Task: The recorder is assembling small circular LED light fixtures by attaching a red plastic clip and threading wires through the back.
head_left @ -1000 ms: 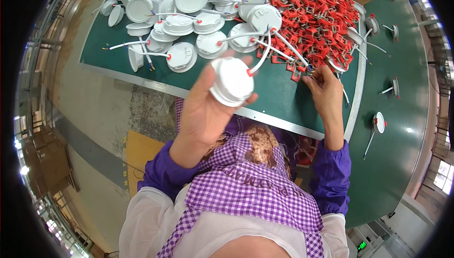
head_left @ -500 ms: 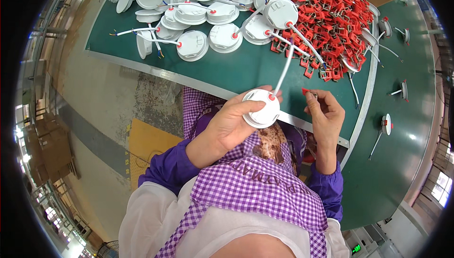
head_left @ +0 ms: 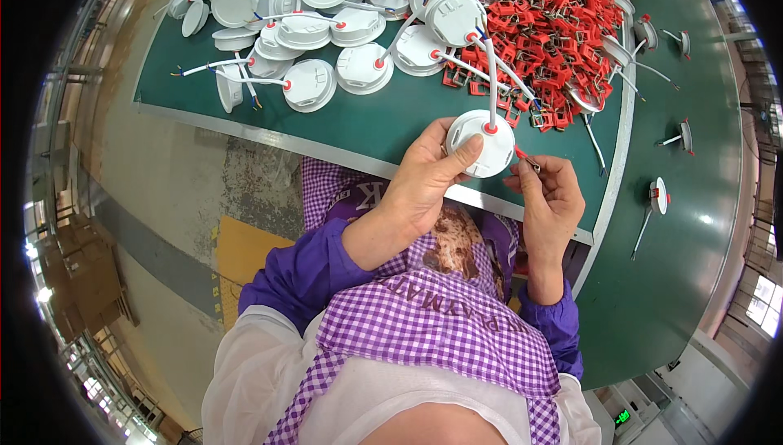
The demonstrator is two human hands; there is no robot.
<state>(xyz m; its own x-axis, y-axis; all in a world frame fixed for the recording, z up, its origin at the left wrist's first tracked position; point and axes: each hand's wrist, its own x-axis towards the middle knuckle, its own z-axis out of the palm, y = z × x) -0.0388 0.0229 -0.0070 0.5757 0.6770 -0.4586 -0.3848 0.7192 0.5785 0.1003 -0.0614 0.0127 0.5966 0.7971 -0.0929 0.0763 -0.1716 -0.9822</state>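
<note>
A white round plastic lamp housing is held above the near edge of the green tabletop, gripped between the thumb and fingers of the left hand, its white cable rising from a red grommet. A small red plastic clip with a metal spring is pinched by the fingers of the right hand, just beside the housing's right rim; whether contact is made cannot be told. The step in hand is judged to be the presenting of the clip to the rim; a steady hold and careful alignment seem called for. Compared with half a second ago, the gap between clip and housing has been nearly closed.
</note>
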